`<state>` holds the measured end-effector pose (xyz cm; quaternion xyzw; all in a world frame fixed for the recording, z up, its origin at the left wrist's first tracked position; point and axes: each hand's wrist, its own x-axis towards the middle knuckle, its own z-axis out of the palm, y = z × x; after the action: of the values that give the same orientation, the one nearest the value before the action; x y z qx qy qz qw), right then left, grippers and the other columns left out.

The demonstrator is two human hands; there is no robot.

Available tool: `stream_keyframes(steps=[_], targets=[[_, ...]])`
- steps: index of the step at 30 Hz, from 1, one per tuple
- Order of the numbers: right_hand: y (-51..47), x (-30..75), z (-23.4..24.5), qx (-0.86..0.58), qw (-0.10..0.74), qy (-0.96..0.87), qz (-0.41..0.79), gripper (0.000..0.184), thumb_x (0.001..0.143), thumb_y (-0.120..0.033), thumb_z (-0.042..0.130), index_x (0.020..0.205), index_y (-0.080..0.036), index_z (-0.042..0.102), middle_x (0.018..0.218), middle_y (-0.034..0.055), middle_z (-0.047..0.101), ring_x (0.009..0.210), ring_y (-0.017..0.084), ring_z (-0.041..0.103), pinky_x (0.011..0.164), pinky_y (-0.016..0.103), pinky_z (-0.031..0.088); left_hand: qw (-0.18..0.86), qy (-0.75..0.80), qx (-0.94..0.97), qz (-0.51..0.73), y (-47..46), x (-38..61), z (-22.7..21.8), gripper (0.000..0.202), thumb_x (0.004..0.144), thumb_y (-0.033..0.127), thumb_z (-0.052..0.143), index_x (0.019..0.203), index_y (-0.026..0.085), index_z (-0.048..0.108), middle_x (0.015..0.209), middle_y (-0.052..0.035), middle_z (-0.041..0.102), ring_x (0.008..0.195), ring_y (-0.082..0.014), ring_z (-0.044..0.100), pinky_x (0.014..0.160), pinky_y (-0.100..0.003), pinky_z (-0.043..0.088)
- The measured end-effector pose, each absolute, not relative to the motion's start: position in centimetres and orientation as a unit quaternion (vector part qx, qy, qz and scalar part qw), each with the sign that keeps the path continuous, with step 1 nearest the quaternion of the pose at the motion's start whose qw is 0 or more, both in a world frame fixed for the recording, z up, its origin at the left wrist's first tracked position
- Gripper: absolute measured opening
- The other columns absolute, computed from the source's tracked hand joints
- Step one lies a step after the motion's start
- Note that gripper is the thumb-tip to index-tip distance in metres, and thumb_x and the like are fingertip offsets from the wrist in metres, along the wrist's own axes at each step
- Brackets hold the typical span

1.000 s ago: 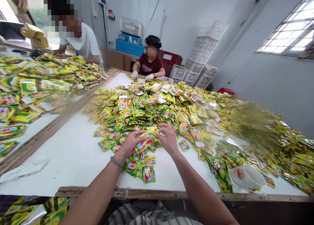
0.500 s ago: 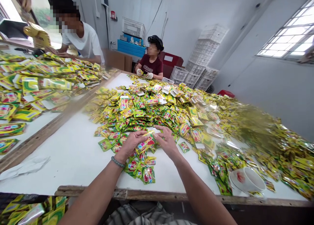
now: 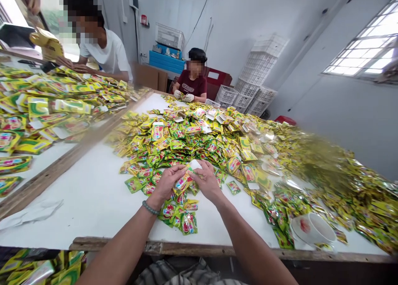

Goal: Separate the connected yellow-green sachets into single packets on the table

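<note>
Between my hands is a small yellow printed carton (image 3: pixel 183 183) with a watermelon picture, its white end flap (image 3: pixel 195 164) raised at the top. My left hand (image 3: pixel 168 182) pinches the carton's left side, a beaded bracelet on that wrist. Fingers of my right hand (image 3: pixel 207 180) close on its upper right edge by the flap. Just below lie several green and yellow sachets (image 3: pixel 188 222) on the white tabletop. Beyond my hands rises a large heap of similar sachets (image 3: pixel 183 146), with some cartons on top.
A wooden strip (image 3: pixel 62 162) divides the table; yellow cartons (image 3: pixel 37 106) are piled left of it. A white cup (image 3: pixel 314 229) lies tipped at the right front among sachets. Two co-workers sit across, one in white (image 3: pixel 113 48), one in a maroon shirt (image 3: pixel 191 86). White crates (image 3: pixel 255 73) stand behind.
My right hand has shifted slightly on the carton's top end, and the white flap now shows more plainly. The left hand keeps its pinch.
</note>
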<state>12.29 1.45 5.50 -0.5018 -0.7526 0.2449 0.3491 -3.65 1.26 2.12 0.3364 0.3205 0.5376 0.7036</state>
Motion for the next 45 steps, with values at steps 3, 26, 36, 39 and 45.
stream_keyframes(steps=[3,26,36,39,45], targets=[[2.1,13.0,5.7,-0.487,0.315,-0.763,0.286,0.031,0.088,-0.042,0.061,0.064,-0.024,0.069,0.122,0.0038,0.063,0.125,0.029,0.038,0.107,0.049,0.031,0.709,0.328,0.350,0.517,0.9,-3.3,2.2,0.042,0.067,0.044,0.081,0.095,0.014,0.070,0.075,-0.0018,0.070,0.064,-0.0141,0.062,0.063,-0.025,0.048],[0.9,12.4,4.7,-0.484,0.468,-0.578,0.462,0.028,0.078,-0.048,0.067,0.079,-0.020,0.071,0.072,0.0013,0.068,0.066,0.017,0.060,0.064,0.030,0.049,0.576,0.340,0.514,0.536,0.7,-3.1,2.5,0.039,0.080,0.036,0.070,0.113,0.022,0.053,0.108,-0.0040,0.066,0.099,-0.0187,0.062,0.085,-0.027,0.048],[0.8,12.5,5.5,-0.455,0.486,-0.591,0.455,0.025,0.076,-0.043,0.071,0.076,-0.020,0.062,0.065,-0.0023,0.057,0.059,0.012,0.049,0.056,0.025,0.040,0.640,0.285,0.471,0.536,0.5,-3.1,2.8,0.037,0.080,0.034,0.072,0.107,0.024,0.049,0.088,0.0029,0.062,0.075,-0.0126,0.060,0.068,-0.023,0.049],[0.6,12.8,5.4,-0.457,0.485,-0.598,0.446,0.026,0.077,-0.042,0.070,0.068,-0.020,0.059,0.058,-0.0044,0.049,0.052,0.010,0.042,0.051,0.024,0.034,0.650,0.264,0.470,0.536,0.3,-3.1,2.9,0.028,0.083,0.032,0.069,0.104,0.023,0.051,0.088,0.0026,0.062,0.078,-0.0122,0.060,0.071,-0.023,0.049],[0.5,12.9,5.8,-0.452,0.534,-0.536,0.471,0.027,0.074,-0.038,0.075,0.090,-0.022,0.061,0.067,-0.0034,0.060,0.061,0.013,0.054,0.059,0.025,0.043,0.639,0.273,0.492,0.524,0.2,-2.9,3.2,0.035,0.085,0.033,0.067,0.115,0.023,0.051,0.096,-0.0018,0.067,0.088,-0.0162,0.064,0.077,-0.026,0.051]])
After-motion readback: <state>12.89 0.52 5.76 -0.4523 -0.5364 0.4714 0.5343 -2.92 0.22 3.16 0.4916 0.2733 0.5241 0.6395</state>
